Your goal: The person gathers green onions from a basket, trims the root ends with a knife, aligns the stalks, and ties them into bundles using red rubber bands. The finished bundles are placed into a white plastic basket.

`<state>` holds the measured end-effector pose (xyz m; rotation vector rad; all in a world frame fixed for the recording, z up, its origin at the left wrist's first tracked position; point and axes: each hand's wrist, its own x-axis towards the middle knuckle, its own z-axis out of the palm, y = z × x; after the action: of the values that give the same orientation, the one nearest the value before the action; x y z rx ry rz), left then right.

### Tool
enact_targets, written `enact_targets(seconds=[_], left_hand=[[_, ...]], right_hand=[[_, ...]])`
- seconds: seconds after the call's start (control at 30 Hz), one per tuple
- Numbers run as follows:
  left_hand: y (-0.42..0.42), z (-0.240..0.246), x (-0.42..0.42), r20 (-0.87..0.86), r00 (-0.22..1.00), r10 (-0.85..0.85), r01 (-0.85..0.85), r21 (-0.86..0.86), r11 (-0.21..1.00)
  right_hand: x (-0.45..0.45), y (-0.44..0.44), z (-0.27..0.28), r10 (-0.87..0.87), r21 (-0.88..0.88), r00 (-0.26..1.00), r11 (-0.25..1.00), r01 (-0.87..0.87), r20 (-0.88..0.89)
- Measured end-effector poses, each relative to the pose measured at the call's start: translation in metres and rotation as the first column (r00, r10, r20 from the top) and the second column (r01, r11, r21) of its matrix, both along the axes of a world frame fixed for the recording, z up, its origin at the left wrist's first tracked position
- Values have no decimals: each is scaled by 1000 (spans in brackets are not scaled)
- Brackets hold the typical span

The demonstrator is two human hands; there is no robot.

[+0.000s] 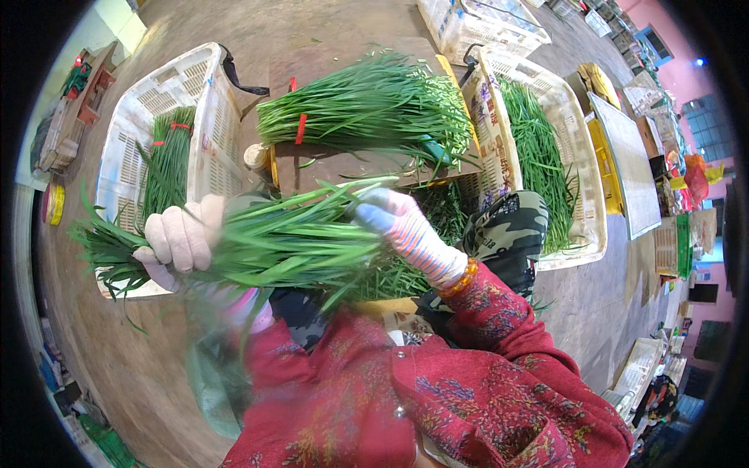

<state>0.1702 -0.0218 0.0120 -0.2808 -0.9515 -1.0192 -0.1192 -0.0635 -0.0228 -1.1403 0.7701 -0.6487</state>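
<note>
My left hand [184,234], in a pale knit glove, is wrapped around a loose bunch of garlic chives [298,243] above my lap. Dark leaf tips stick out to its left. At the bunch's right end, my right hand [404,228], in a striped glove with blue fingertips, pinches some of the stalks. Beyond them, a large heap of garlic chives [363,108] lies on a low brown board [368,167], pale cut ends to the right. A red strip [301,128] crosses its near side. Partly covered by leaves is a teal object [434,149], its kind unclear.
To the left stands a white plastic crate [216,128] with chive bundles [169,158] bound in red. A second white crate [591,216] on the right holds loose chives [535,158]. Trimmed leaves [392,278] lie below the board between my knees. Another crate [485,29] stands behind.
</note>
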Motion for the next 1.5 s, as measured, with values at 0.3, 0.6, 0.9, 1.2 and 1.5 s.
enact_targets(seconds=[0.3, 0.6, 0.9, 1.2, 1.5], left_hand=[[5, 6, 14, -31, 999, -18, 19, 12, 1000], [-25, -40, 40, -116, 975, -190, 160, -234, 959], [15, -31, 16, -640, 764, -80, 366, 328, 871], [17, -30, 23, -474, 783, 402, -45, 602, 797], [14, 0, -1, -339, 799, 497, -240, 577, 780]], right_hand=[[-79, -17, -4, -101, -304, 530, 901, -311, -842], [-33, -23, -24, 326, 60, 934, 939, -338, 149], [-13, -14, -24, 81, 339, 866, 899, -278, 494], [-123, -25, 39, -2, -211, 996, 977, -18, -94], [-32, 18, 35, -64, -346, 914, 934, -87, -400]])
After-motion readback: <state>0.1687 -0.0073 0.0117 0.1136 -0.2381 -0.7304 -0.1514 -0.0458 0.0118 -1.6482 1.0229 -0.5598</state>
